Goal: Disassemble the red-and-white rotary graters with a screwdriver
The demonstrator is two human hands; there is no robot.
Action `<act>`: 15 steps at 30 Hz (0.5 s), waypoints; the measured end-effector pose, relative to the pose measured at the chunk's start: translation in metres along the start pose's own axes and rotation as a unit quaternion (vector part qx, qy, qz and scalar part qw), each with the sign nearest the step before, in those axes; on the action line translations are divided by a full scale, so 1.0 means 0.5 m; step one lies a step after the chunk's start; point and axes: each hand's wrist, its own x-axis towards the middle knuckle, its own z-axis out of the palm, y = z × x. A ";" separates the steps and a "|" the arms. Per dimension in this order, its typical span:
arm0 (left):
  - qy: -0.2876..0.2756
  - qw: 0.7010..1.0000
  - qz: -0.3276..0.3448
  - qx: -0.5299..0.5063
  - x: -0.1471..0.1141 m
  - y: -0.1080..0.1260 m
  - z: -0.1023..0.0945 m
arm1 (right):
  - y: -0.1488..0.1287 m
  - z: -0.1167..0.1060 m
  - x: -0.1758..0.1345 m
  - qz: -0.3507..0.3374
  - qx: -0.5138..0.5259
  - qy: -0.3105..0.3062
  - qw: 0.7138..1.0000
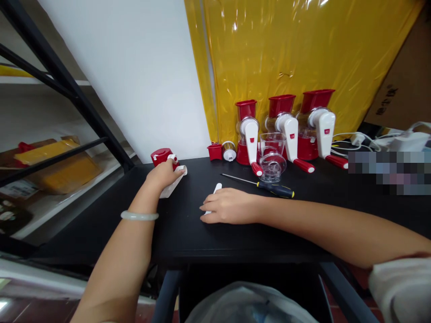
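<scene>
My left hand (164, 174) grips a white plastic part (171, 188) near the back left of the table. Its fingers are partly hidden, and the thumb lies along the part's rounded end. Just behind that hand sits a red base (160, 155), partly covered by it. My right hand (229, 205) is closed over a slim white piece (218, 186) low on the tabletop, with most of the piece hidden beneath the palm and fingers. A screwdriver (276, 189) with a black and yellow handle lies just beyond my right hand.
Several red and white hand-crank graters (247, 134) stand along the back of the black table (188, 242). Clear plastic cups (272, 157), a small red part (214, 151) and a metal drum (229, 151) are beside them. A lined bin (249, 305) is below the front edge.
</scene>
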 end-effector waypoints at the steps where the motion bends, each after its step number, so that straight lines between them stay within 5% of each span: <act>1: 0.012 1.000 0.003 -0.007 -0.002 0.003 -0.001 | 0.000 0.000 0.000 -0.006 -0.005 0.003 1.000; 11: 0.065 0.996 0.015 -0.055 0.000 0.007 0.002 | -0.001 -0.014 -0.003 -0.013 0.111 0.003 0.994; 15: 0.074 0.991 0.074 -0.081 0.008 0.004 0.012 | 0.003 -0.009 -0.002 -0.026 0.118 0.001 0.993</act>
